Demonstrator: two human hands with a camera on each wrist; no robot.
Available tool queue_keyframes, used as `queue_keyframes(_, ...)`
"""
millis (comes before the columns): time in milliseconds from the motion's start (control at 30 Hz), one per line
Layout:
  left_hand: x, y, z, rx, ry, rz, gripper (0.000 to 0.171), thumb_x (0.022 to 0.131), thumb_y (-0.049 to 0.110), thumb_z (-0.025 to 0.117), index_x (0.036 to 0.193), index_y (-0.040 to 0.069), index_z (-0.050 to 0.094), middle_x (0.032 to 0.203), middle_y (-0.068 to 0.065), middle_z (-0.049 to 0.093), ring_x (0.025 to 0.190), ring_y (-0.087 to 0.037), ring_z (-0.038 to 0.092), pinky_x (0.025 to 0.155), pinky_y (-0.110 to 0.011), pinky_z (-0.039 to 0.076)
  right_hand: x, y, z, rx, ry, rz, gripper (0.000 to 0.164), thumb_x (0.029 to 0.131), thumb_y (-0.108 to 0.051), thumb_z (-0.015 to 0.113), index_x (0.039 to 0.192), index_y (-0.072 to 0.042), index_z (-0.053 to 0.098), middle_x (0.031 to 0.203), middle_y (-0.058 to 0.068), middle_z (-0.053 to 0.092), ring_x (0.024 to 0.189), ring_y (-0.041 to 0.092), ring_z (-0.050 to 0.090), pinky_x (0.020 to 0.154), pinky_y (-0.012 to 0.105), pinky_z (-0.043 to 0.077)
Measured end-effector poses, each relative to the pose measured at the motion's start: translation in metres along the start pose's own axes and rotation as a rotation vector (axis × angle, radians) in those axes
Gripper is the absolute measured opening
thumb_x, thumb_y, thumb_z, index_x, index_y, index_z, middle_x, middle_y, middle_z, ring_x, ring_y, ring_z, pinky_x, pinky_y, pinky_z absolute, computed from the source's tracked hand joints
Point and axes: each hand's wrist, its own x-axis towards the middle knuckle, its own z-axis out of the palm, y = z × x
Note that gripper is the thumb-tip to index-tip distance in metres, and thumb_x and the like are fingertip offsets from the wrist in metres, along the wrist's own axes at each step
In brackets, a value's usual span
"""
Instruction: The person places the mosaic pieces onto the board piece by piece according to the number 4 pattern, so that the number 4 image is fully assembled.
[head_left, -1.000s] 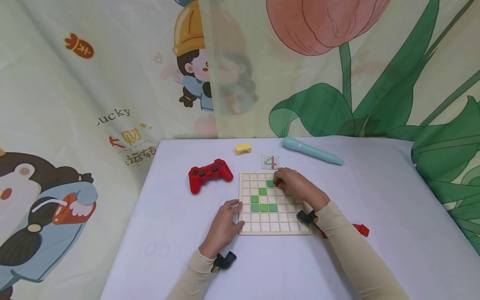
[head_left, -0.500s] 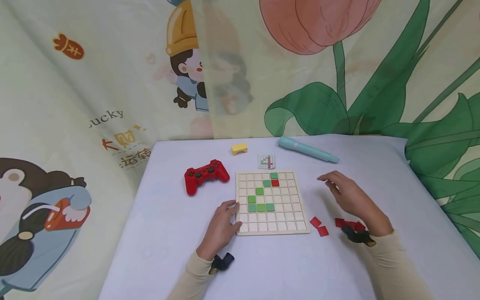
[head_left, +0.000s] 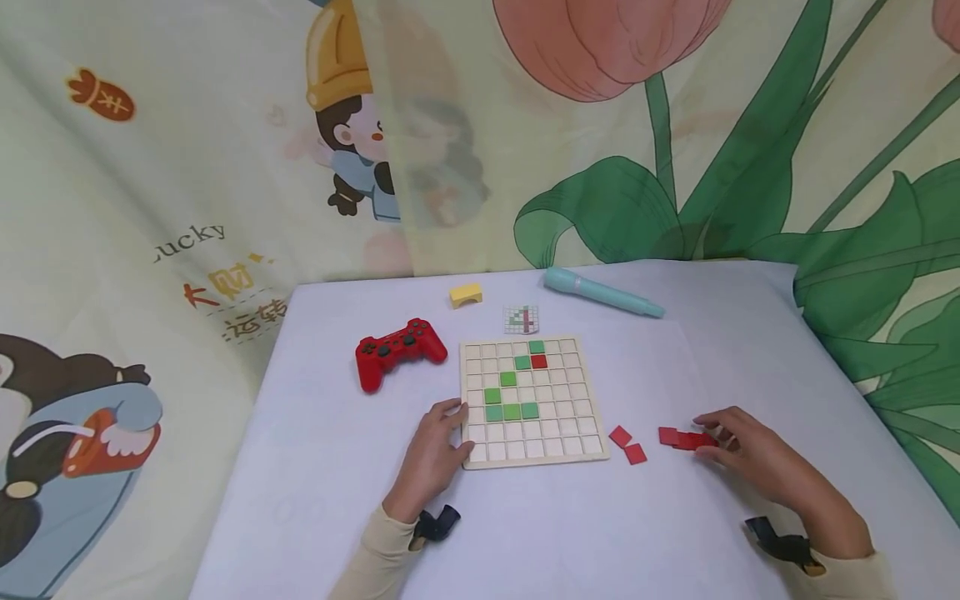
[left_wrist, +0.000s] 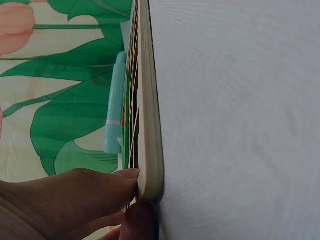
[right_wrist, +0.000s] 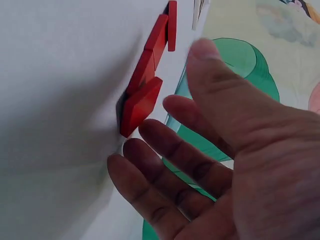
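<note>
A square wooden grid board (head_left: 555, 427) lies mid-table, holding several green tiles (head_left: 512, 412) and one red tile (head_left: 539, 361) in its cells. My left hand (head_left: 426, 454) rests against the board's left edge; in the left wrist view the thumb (left_wrist: 112, 187) touches its rim. To the right, my right hand (head_left: 761, 454) hovers over a row of loose red tiles (head_left: 670, 436). In the right wrist view, the thumb and fingers stand apart beside the nearest red tile (right_wrist: 140, 106), with nothing held. Two further red tiles (head_left: 635, 453) lie between the board and the row.
A small printed pattern card (head_left: 521, 319) lies behind the board. Left of it are a red game controller (head_left: 401, 350) and a yellow arch block (head_left: 466, 295). A teal microphone-shaped stick (head_left: 603, 292) lies at the back. A printed curtain (head_left: 465, 242) hangs behind the white table (head_left: 540, 533).
My right hand has left the board, where a red tile now shows in the upper part, and moved right and toward me to the loose red tiles. My left hand stays at the board's edge.
</note>
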Motion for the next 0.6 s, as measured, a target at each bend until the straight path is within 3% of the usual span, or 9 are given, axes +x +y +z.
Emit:
queue_keyframes(300,0.0,-0.001,0.001,-0.022,-0.003,-0.01,0.061,0.09,0.007,0.083,0.146,-0.002,0.062,0.158,-0.015,0.055,0.144,-0.035,0.055,0.1,-0.042,0.058,0.001,-0.002,0.01,-0.041,0.029,-0.01,0.051,0.084,-0.003,0.086,0.131,0.002,0.066,0.117,0.022,0.063,0.1,0.032,0.065,0.079,0.048,0.067)
queue_keyframes(500,0.0,-0.001,0.0,-0.014,0.009,-0.005,0.061,0.089,0.006,0.084,0.146,-0.002,0.062,0.157,-0.015,0.056,0.141,-0.033,0.056,0.093,-0.038,0.057,0.001,-0.004,0.012,-0.04,0.074,-0.03,0.046,0.084,-0.002,0.086,0.126,0.002,0.068,0.116,0.022,0.063,0.099,0.034,0.067,0.081,0.05,0.067)
queue_keyframes(600,-0.001,-0.001,0.0,-0.024,0.011,-0.005,0.061,0.09,0.006,0.084,0.146,-0.002,0.062,0.157,-0.015,0.055,0.142,-0.034,0.055,0.101,-0.042,0.058,0.002,-0.012,0.014,-0.037,0.119,-0.058,0.041,0.086,-0.003,0.085,0.124,0.0,0.07,0.117,0.02,0.063,0.1,0.035,0.069,0.083,0.051,0.066)
